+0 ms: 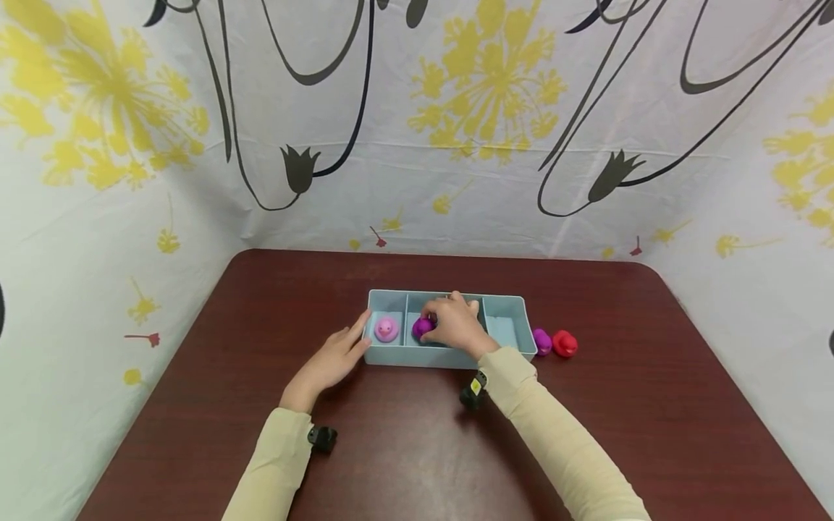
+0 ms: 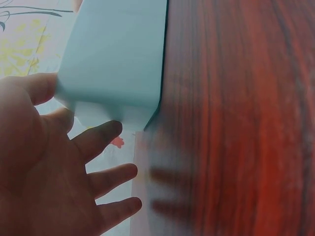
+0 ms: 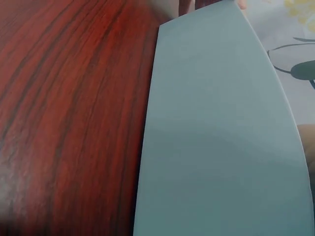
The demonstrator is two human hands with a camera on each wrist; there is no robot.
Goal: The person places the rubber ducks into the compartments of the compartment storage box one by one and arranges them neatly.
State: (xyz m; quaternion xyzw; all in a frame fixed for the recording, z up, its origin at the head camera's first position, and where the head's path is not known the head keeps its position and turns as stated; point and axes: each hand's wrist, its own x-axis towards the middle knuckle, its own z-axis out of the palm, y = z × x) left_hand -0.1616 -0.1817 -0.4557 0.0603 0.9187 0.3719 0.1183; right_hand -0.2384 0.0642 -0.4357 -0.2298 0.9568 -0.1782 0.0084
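A light blue divided box (image 1: 449, 357) stands on the table. A pink rubber duck (image 1: 386, 329) sits in its leftmost compartment. My right hand (image 1: 459, 325) reaches over the box and pinches a purple rubber duck (image 1: 423, 328) in the second compartment from the left. At the box's left end, my left hand (image 1: 332, 358) touches the wall with fingers extended. In the left wrist view, thumb and fingertips of the left hand (image 2: 54, 152) meet the box's end (image 2: 113, 59). The box's side (image 3: 221, 128) hides most of the right hand in the right wrist view.
Beside the box's right end lie another purple duck (image 1: 541, 341) and a red duck (image 1: 565, 344), close together on the dark wood table (image 1: 391, 449). Behind the table hangs a patterned white cloth (image 1: 391, 181). The rightmost compartment (image 1: 502, 331) shows its bare floor.
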